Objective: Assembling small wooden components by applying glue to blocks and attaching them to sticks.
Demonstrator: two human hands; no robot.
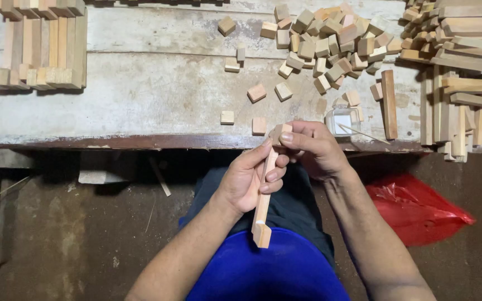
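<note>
Far left on the bench (pixel 140 95): stack of slats (pixel 40 47), laid side by side, ends toward the bench edge. Bare worn white top next to it. A few loose blocks (pixel 256 92) scattered mid-bench, two near the front edge. Block pile (pixel 330 44) heaped at upper centre-right, well apart from the slats.

Centre, in front of the bench edge, over the lap: left hand (pixel 249 178) wrapped around a stick (pixel 264 189), fingers curled shut on its middle, thumb up along it. Stick runs roughly upright in view, slightly tilted, lower end has a small block (pixel 261 234) fixed on it, sticking out below the palm. Right hand (pixel 316 147) just beside and touching the left, fingertips pinched closed on a top block (pixel 280 132) at the stick's upper end. Can't tell if that block is attached or only pressed on.

Right of the hands: small clear cup (pixel 341 120) on the bench edge with a thin pick (pixel 364 134) resting across it. One longer bar (pixel 389 103) lying upright in view beside it. Far right: heap of long sticks (pixel 458 83), crisscrossed. Red bag (pixel 414 209) on the floor below, right of the knee.
</note>
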